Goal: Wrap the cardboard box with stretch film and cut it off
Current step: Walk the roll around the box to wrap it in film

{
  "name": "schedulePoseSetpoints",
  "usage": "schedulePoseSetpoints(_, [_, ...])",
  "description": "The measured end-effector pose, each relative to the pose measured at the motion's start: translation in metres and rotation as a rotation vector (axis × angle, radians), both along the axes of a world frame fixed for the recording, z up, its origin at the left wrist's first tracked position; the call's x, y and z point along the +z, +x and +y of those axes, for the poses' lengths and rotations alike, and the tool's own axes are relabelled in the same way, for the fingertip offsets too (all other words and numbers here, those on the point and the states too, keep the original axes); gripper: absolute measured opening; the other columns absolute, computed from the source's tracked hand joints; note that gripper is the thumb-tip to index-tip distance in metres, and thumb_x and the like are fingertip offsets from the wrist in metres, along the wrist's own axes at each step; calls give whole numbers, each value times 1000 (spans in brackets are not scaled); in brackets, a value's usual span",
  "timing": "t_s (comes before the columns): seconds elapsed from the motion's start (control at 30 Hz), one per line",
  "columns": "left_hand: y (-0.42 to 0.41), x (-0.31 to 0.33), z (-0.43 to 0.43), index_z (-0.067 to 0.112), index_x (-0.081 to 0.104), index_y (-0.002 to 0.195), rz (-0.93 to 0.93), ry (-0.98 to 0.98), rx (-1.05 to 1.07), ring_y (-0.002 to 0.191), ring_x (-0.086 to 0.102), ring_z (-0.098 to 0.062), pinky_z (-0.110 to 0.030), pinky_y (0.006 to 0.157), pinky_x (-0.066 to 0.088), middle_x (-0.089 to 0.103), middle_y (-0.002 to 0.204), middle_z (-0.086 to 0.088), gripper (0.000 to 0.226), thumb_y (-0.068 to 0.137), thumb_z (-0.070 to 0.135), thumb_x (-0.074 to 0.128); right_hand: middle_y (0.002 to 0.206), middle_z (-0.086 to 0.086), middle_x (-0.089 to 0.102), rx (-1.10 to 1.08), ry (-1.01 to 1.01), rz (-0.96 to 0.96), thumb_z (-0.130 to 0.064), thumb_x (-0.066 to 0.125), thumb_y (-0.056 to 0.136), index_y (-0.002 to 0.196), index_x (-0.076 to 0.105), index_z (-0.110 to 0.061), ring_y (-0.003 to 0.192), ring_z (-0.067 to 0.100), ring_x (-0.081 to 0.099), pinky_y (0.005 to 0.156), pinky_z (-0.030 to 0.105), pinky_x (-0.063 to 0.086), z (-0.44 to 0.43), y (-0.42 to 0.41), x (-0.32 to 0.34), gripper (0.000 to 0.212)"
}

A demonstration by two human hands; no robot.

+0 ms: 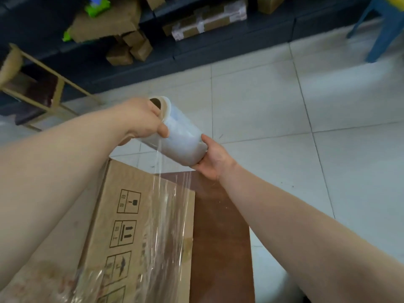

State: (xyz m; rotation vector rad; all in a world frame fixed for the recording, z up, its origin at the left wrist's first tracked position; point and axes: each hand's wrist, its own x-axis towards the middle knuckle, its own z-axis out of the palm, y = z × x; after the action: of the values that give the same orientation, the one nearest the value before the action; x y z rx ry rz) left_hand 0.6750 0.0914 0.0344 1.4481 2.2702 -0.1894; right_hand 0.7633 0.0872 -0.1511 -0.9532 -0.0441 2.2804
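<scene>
A brown cardboard box [122, 215] with black handling symbols lies low in the view on a dark brown board [220, 237]. Above its far end I hold a roll of clear stretch film [181, 138] with both hands. My left hand [142, 121] grips the roll's far end by the cardboard core. My right hand [213, 159] cups the near end. A sheet of film [170, 215] runs from the roll down across the box's top face and looks wrinkled and shiny.
Pale floor tiles [284, 106] spread to the right and behind. A dark low shelf [196, 51] with several small boxes runs along the back. A wooden stool [39, 90] stands at left, and a blue stool leg [384, 31] at top right.
</scene>
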Motion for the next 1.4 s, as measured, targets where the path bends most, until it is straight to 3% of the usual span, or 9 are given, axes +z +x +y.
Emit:
schedulePoseSetpoints(0.1, [-7,-4,8,13,62,123,-76,26,162,110,54,-31,-38,86,42,58,125,-11,57,77,45,72,132,9,61,37,12,13,-34,39,102,136,52,-12,96,24,63,72,35,50,8,-3,-2,42])
schedulePoseSetpoints(0.23, [-16,-13,14,5,50,133,-67,65,261,109,52,-32,-37,83,38,54,130,-16,73,81,55,63,121,10,62,73,19,59,-28,39,101,122,55,-13,93,23,61,73,35,49,14,-10,-3,30])
schedulePoseSetpoints(0.4, [-31,-15,25,4,53,129,-105,21,278,106,50,-31,-39,95,43,53,127,-15,62,84,44,67,112,7,63,135,25,49,-25,41,98,116,58,-15,95,24,59,75,33,46,24,-27,-8,27])
schedulePoseSetpoints(0.6, [-60,-5,30,5,67,106,-16,-70,221,99,58,-32,-41,86,49,63,109,-13,50,68,33,82,133,8,63,185,57,-6,-32,40,101,136,55,-10,109,24,62,82,34,53,47,-52,-10,44])
schedulePoseSetpoints(0.77, [-70,5,33,7,69,103,13,-97,153,93,56,-28,-33,75,41,62,106,-11,39,72,27,81,132,7,64,221,54,-56,-41,42,101,132,57,-13,117,28,62,98,49,50,62,-72,-13,45])
schedulePoseSetpoints(0.97, [-79,2,50,13,57,101,-203,-7,414,91,50,-25,-31,79,38,54,100,-5,43,79,48,70,124,10,65,264,20,-34,-33,46,98,135,54,-11,101,28,65,78,41,55,73,-89,-13,44])
schedulePoseSetpoints(1.1, [-85,-4,59,8,57,95,-248,39,567,72,52,-18,-27,75,43,54,78,-4,30,84,32,70,103,8,66,351,12,25,-27,42,99,118,60,-9,86,23,63,76,38,51,81,-100,-13,33])
schedulePoseSetpoints(1.27, [-94,4,62,-2,59,121,9,-97,462,111,54,-31,-33,91,40,59,122,-17,51,84,33,69,88,9,60,436,-29,65,-15,38,98,92,57,-6,76,20,58,70,33,47,98,-113,-4,22])
schedulePoseSetpoints(1.4, [-106,13,60,7,65,92,49,-156,464,86,54,-28,-30,74,40,61,97,-12,28,77,28,77,96,6,65,564,24,23,-25,37,103,106,59,-11,86,22,62,78,38,51,112,-128,2,26])
